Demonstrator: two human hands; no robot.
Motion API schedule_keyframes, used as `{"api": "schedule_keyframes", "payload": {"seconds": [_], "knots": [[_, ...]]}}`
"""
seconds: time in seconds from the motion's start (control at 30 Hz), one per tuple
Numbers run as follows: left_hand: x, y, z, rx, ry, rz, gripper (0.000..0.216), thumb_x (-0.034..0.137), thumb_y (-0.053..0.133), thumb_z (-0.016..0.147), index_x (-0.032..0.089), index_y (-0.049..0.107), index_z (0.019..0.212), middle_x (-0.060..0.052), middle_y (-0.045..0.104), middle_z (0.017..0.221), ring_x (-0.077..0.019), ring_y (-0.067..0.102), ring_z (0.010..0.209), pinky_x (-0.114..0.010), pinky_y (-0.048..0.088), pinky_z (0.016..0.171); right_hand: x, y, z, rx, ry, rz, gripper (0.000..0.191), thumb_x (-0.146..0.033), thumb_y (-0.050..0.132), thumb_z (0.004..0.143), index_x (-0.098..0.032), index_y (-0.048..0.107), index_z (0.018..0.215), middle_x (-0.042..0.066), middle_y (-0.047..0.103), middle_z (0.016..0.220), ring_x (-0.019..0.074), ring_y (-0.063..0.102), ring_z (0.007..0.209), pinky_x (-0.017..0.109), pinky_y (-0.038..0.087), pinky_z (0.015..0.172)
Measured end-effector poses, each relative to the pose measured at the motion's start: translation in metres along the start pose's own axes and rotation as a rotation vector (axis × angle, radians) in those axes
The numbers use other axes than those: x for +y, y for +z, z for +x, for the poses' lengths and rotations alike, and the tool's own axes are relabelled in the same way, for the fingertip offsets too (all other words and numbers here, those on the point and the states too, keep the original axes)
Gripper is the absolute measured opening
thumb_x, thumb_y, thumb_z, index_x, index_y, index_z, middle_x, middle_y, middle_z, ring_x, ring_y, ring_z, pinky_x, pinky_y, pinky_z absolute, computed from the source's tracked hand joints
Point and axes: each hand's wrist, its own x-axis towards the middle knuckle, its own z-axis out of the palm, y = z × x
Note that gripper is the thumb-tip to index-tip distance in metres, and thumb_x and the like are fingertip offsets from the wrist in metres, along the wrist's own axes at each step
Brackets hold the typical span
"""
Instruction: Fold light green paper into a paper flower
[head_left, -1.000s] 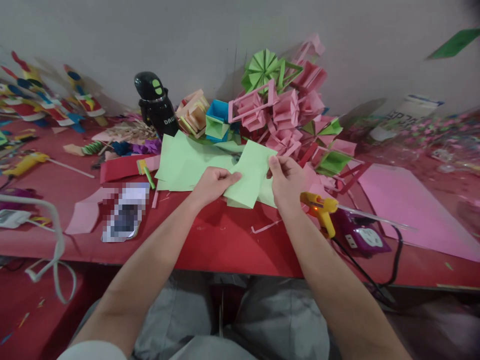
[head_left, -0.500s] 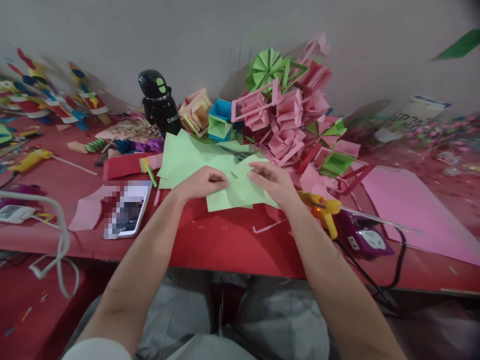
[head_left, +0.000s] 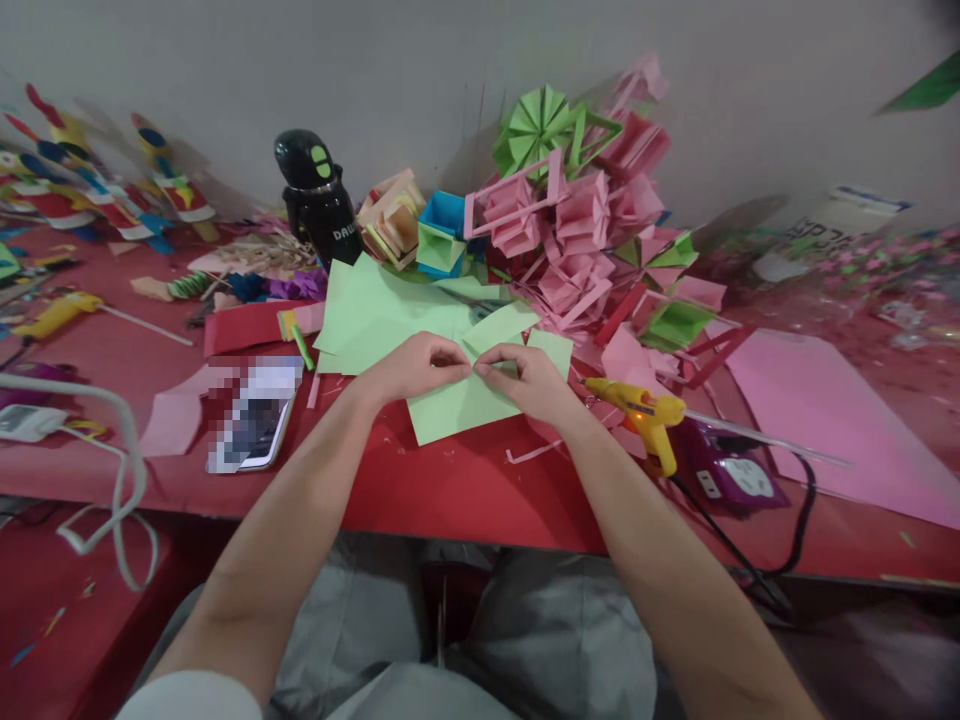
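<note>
A light green paper sheet [head_left: 450, 412] lies on the red table [head_left: 465, 490] in front of me. My left hand [head_left: 412, 365] and my right hand [head_left: 525, 380] meet at its upper middle, fingertips pinching a folded edge of it. Larger green sheets [head_left: 367, 310] lie just behind, partly under my left hand. A heap of folded pink and green paper shapes [head_left: 585, 220] rises behind my right hand.
A yellow glue gun [head_left: 637, 408] with a black cord rests right of my right hand. Near it lies a big pink sheet [head_left: 810, 400]. A phone [head_left: 259, 415] lies at left, a black bottle [head_left: 315, 200] at the back, and paper crafts [head_left: 90, 200] at far left.
The green sheet, held up a second ago, now lies flat on the table. Both hands have come together at its middle and pinch a fold.
</note>
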Motion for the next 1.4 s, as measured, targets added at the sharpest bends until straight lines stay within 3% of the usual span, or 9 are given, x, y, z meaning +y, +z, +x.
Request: {"api": "schedule_keyframes", "payload": {"seconds": [0.2, 0.37, 0.6, 0.8, 0.93, 1.0, 1.07, 1.2, 1.4], "knots": [[-0.003, 0.0, 0.0, 0.035, -0.004, 0.025, 0.029, 0.045, 0.065, 0.086, 0.017, 0.073, 0.087, -0.003, 0.068, 0.076, -0.014, 0.055, 0.067, -0.027, 0.041, 0.063, 0.002, -0.002, 0.001, 0.065, 0.067, -0.022, 0.027, -0.044, 0.067, 0.084, -0.017, 0.072, 0.083, -0.006, 0.042, 0.055, 0.0084, 0.029, 0.051, 0.027, 0.025, 0.051], [-0.003, -0.002, 0.0, 0.06, 0.013, 0.007, 0.025, 0.041, 0.065, 0.085, 0.017, 0.073, 0.083, -0.002, 0.068, 0.075, -0.0135, 0.055, 0.065, -0.026, 0.041, 0.061, 0.005, -0.003, 0.003, 0.063, 0.016, -0.049, 0.024, -0.04, 0.064, 0.086, -0.018, 0.07, 0.082, -0.005, 0.047, 0.059, 0.0088, 0.03, 0.052, 0.028, 0.026, 0.053], [-0.014, -0.03, -0.006, 0.105, -0.042, 0.003, 0.024, 0.041, 0.07, 0.08, 0.017, 0.072, 0.078, -0.002, 0.066, 0.068, -0.0129, 0.054, 0.061, -0.026, 0.041, 0.06, 0.011, -0.011, 0.005, 0.289, -0.025, -0.062, 0.02, -0.037, 0.065, 0.084, -0.018, 0.066, 0.078, -0.002, 0.052, 0.061, 0.0097, 0.033, 0.052, 0.028, 0.026, 0.052], [-0.025, -0.038, -0.006, 0.191, -0.092, -0.028, 0.023, 0.039, 0.069, 0.082, 0.017, 0.067, 0.079, -0.003, 0.066, 0.069, -0.0136, 0.058, 0.064, -0.027, 0.046, 0.064, 0.019, -0.01, 0.009, 0.354, -0.01, -0.009, 0.022, -0.04, 0.066, 0.083, -0.019, 0.066, 0.077, 0.0, 0.057, 0.067, 0.0106, 0.038, 0.055, 0.028, 0.029, 0.053], [-0.021, -0.027, -0.001, 0.294, -0.077, -0.314, 0.032, 0.049, 0.071, 0.083, 0.017, 0.064, 0.084, -0.005, 0.067, 0.084, -0.0161, 0.065, 0.077, -0.027, 0.052, 0.067, 0.03, -0.007, 0.013, 0.441, 0.088, 0.2, 0.027, -0.046, 0.07, 0.078, -0.019, 0.066, 0.079, -0.002, 0.054, 0.064, 0.0107, 0.04, 0.056, 0.027, 0.03, 0.054], [-0.016, -0.022, 0.001, 0.255, -0.118, -0.495, 0.037, 0.054, 0.07, 0.083, 0.018, 0.063, 0.085, -0.006, 0.066, 0.086, -0.0174, 0.067, 0.075, -0.028, 0.053, 0.062, 0.035, -0.003, 0.014, 0.455, 0.169, 0.381, 0.032, -0.05, 0.073, 0.073, -0.019, 0.066, 0.08, -0.002, 0.055, 0.065, 0.0114, 0.044, 0.057, 0.027, 0.032, 0.054], [-0.013, -0.017, 0.002, 0.217, -0.157, -0.581, 0.034, 0.049, 0.074, 0.08, 0.018, 0.062, 0.082, -0.004, 0.064, 0.079, -0.0155, 0.065, 0.066, -0.026, 0.05, 0.055, 0.038, 0.0, 0.015, 0.43, 0.206, 0.433, 0.035, -0.052, 0.075, 0.072, -0.02, 0.066, 0.081, -0.001, 0.058, 0.065, 0.0125, 0.048, 0.058, 0.027, 0.036, 0.055], [-0.01, -0.015, 0.004, 0.303, -0.182, -0.667, 0.017, 0.029, 0.073, 0.076, 0.017, 0.061, 0.073, 0.0, 0.059, 0.067, -0.0096, 0.056, 0.056, -0.022, 0.047, 0.051, 0.04, 0.002, 0.014, 0.44, 0.132, 0.301, 0.031, -0.049, 0.074, 0.076, -0.019, 0.071, 0.085, 0.003, 0.069, 0.081, 0.0152, 0.059, 0.074, 0.03, 0.046, 0.069], [-0.011, -0.018, 0.007, 0.371, -0.265, -0.787, 0.013, 0.025, 0.067, 0.077, 0.018, 0.059, 0.07, 0.0, 0.056, 0.065, -0.0096, 0.056, 0.056, -0.022, 0.049, 0.053, 0.029, -0.005, 0.01, 0.402, 0.075, 0.244, 0.038, -0.051, 0.074, 0.08, -0.023, 0.074, 0.106, 0.009, 0.072, 0.113, 0.0233, 0.065, 0.107, 0.04, 0.05, 0.093]]}}
